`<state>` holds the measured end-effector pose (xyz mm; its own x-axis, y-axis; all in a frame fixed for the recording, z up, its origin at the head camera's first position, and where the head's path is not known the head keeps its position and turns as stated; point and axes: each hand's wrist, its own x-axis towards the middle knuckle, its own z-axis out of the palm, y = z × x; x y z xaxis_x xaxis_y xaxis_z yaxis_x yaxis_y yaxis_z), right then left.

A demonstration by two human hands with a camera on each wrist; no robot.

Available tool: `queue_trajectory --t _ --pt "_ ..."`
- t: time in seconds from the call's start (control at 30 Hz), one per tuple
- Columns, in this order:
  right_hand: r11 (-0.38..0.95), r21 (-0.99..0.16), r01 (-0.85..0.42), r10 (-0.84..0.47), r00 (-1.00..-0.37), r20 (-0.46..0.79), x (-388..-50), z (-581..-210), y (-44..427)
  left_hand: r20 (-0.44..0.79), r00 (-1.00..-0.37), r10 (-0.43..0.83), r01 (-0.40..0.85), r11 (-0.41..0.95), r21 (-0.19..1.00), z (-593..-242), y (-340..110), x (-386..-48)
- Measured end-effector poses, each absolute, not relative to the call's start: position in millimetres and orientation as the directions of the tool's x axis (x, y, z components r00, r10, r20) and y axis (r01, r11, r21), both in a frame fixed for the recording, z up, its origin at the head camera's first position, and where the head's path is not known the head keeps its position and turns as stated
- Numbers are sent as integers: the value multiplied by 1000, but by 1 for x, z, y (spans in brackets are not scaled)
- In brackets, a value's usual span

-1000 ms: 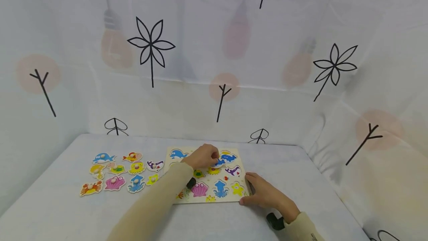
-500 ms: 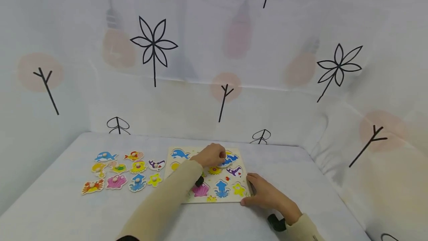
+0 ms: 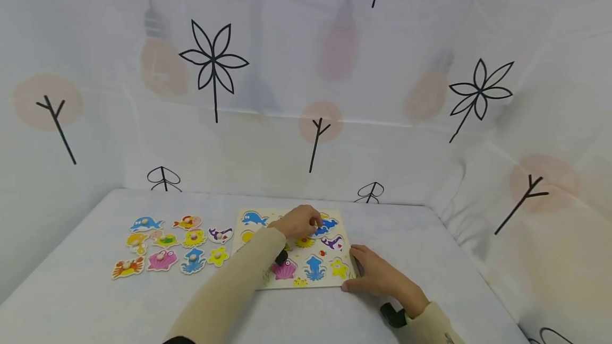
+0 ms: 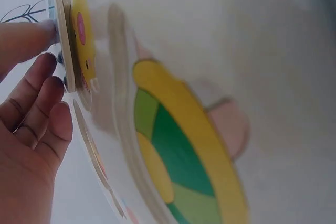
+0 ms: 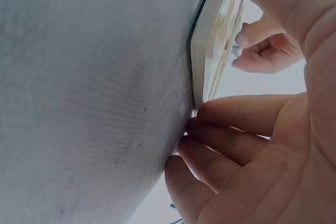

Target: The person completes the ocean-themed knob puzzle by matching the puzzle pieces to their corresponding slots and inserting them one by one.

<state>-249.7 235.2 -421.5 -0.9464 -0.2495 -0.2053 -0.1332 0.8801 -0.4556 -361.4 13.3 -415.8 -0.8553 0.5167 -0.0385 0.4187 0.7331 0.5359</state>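
Over the upper right part of the wooden puzzle board (image 3: 303, 282), my left hand (image 3: 297, 222) pinches a blue sea-animal puzzle piece (image 3: 321, 232). The piece lies low against the printed blue picture, partly hidden by the fingers. In the left wrist view the thumb and fingertips meet at the piece's thin wooden edge (image 4: 64, 40); whether it touches the board I cannot tell. At the board's near right corner my right hand (image 3: 380, 274) holds on, thumb at the front corner and fingers along the right edge, as the right wrist view also shows.
Left of the board several loose knobbed pieces lie on the white-covered table (image 3: 296, 317), among them a crab (image 3: 128, 267), a pink shell (image 3: 162, 260), a blue squid (image 3: 193, 261) and a yellow starfish (image 3: 218, 256). A printed white cloth (image 3: 268, 147) hangs behind.
My left hand has shifted slightly right with the blue piece, toward the printed blue picture at the board's upper right. The right hand keeps its place on the board.
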Motion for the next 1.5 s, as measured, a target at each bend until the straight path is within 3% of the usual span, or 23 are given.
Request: queue_trajectory --t 1.5 --pt "885 -452 -113 -230 -949 -214 -249 -423 233 -5 -847 532 477 763 437 -409 40 -370"
